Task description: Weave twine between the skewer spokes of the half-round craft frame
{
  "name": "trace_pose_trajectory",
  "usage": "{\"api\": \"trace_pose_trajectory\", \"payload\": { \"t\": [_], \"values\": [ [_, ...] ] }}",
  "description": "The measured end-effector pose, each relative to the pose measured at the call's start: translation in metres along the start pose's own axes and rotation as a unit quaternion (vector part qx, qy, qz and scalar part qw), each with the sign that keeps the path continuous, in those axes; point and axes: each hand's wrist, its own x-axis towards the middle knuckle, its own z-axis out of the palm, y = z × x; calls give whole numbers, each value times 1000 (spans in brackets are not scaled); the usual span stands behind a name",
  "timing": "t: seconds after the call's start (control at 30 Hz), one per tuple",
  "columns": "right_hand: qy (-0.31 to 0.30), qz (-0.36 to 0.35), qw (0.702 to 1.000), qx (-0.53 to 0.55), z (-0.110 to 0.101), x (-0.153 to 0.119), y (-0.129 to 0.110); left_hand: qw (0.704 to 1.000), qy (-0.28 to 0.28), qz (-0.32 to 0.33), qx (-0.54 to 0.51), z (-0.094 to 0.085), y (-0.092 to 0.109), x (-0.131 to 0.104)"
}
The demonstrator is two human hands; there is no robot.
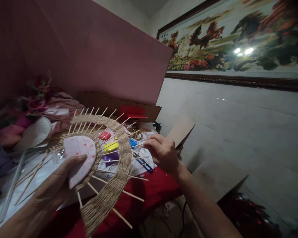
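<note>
A half-round woven fan (121,155) of twisted cord on thin wooden sticks is held up in front of me. Its centre is a half-disc of pale cloth with red spots (80,153). My left hand (64,175) grips that centre, thumb on the cloth and fingers hidden behind. At the fan's outer edge, my right hand (161,150) pinches the tip of one stick between thumb and fingers. Stick ends poke out past the cord band all round, with open gaps between the inner and outer bands.
Behind the fan, red, yellow (111,146) and purple packets lie on the table near a blue cutter (144,163). Loose sticks (31,180) and a white pleated fan (38,132) are at left. A red cloth (154,188) covers the front edge; cardboard (180,130) leans by the wall.
</note>
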Motion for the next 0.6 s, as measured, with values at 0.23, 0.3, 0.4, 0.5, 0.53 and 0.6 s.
{"api": "trace_pose_trajectory", "payload": {
  "t": [0.23, 0.3, 0.4, 0.5, 0.53, 0.6],
  "values": [
    [-41, -23, 999, -11, 11, 10, -8, 994, -98, -21, 53, -16, -8, 11],
    [-40, -9, 999, 26, 13, 12, -6, 994, -94, -5, 51, -17, -7, 10],
    [-29, 35, 990, 136, 13, 13, 2, 995, -86, -3, 49, -16, -4, 7],
    [-17, 77, 967, 244, 15, 12, 9, 995, -88, -34, 44, -14, -2, 4],
    [-13, 89, 959, 270, 16, 11, 10, 994, -89, -39, 40, -13, -2, 3],
    [0, 120, 944, 309, 19, 10, 11, 994, -89, -44, 35, -12, -1, 1]
  ]
}}
